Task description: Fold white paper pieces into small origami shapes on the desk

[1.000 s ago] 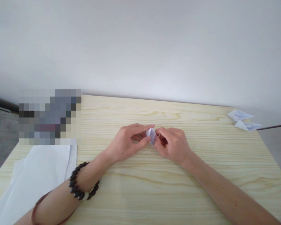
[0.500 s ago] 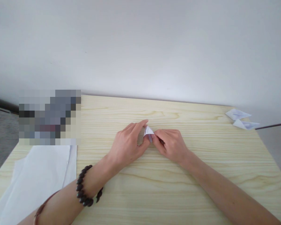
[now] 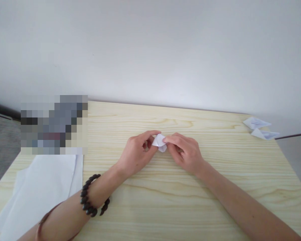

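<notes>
A small folded piece of white paper (image 3: 160, 142) is held between both my hands just above the light wooden table (image 3: 165, 194), near its middle. My left hand (image 3: 137, 153) pinches the paper's left side with thumb and forefinger. My right hand (image 3: 184, 152) pinches its right side, fingers curled in. A dark beaded bracelet (image 3: 91, 200) sits on my left wrist. Most of the paper is hidden by my fingers.
Sheets of white paper (image 3: 40, 190) lie at the table's left front. Two folded white paper pieces (image 3: 259, 128) rest at the far right corner. A pixelated patch (image 3: 54, 124) covers the far left of the table. A pale wall rises behind.
Both hands have kept hold of the paper and shifted their fingers; the paper has turned and now looks more rounded. The left forearm slid slightly.
</notes>
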Motion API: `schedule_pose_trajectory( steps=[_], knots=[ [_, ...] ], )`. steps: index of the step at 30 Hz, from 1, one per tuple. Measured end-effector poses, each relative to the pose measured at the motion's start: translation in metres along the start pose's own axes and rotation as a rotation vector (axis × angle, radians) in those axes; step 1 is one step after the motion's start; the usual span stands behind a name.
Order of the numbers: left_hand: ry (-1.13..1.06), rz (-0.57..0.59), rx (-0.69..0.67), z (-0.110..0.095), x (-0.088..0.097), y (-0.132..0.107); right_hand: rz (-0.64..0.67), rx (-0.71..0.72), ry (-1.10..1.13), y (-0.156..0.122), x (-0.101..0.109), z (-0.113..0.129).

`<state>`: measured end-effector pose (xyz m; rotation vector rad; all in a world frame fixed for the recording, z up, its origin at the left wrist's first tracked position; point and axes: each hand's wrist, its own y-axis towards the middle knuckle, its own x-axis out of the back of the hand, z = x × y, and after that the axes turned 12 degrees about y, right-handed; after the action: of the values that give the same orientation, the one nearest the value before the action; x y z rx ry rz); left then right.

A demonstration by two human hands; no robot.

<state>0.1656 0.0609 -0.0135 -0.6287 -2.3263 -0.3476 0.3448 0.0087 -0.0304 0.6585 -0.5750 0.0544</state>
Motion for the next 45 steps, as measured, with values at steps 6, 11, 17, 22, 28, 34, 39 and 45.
schedule_pose_trajectory(
  steps=[6, 11, 17, 22, 28, 34, 39, 45],
  knots=[
    [-0.309, 0.116, 0.109, 0.000, 0.007, 0.005, -0.095, -0.032, 0.108, 0.000, 0.002, -0.001],
    [-0.379, 0.106, 0.100, -0.001, 0.007, 0.006, -0.088, -0.014, 0.110, 0.000, 0.001, -0.001],
    [-0.419, 0.148, 0.088, -0.001, 0.011, 0.004, -0.082, 0.024, 0.124, 0.001, 0.002, -0.001],
    [-0.503, 0.240, 0.085, -0.001, 0.017, 0.006, -0.093, 0.077, 0.071, 0.002, 0.003, -0.001],
    [-0.467, 0.185, 0.135, 0.000, 0.012, 0.008, -0.093, 0.070, 0.055, 0.003, 0.004, 0.002],
    [-0.446, 0.200, 0.147, 0.004, 0.010, 0.008, -0.088, -0.099, 0.134, 0.003, 0.004, 0.004],
    [-0.413, 0.180, 0.157, 0.001, 0.009, 0.006, -0.044, -0.139, 0.081, 0.007, 0.004, 0.004],
    [-0.447, 0.128, 0.095, 0.000, 0.010, 0.006, -0.071, -0.116, 0.054, 0.006, 0.004, 0.003]
  ],
)
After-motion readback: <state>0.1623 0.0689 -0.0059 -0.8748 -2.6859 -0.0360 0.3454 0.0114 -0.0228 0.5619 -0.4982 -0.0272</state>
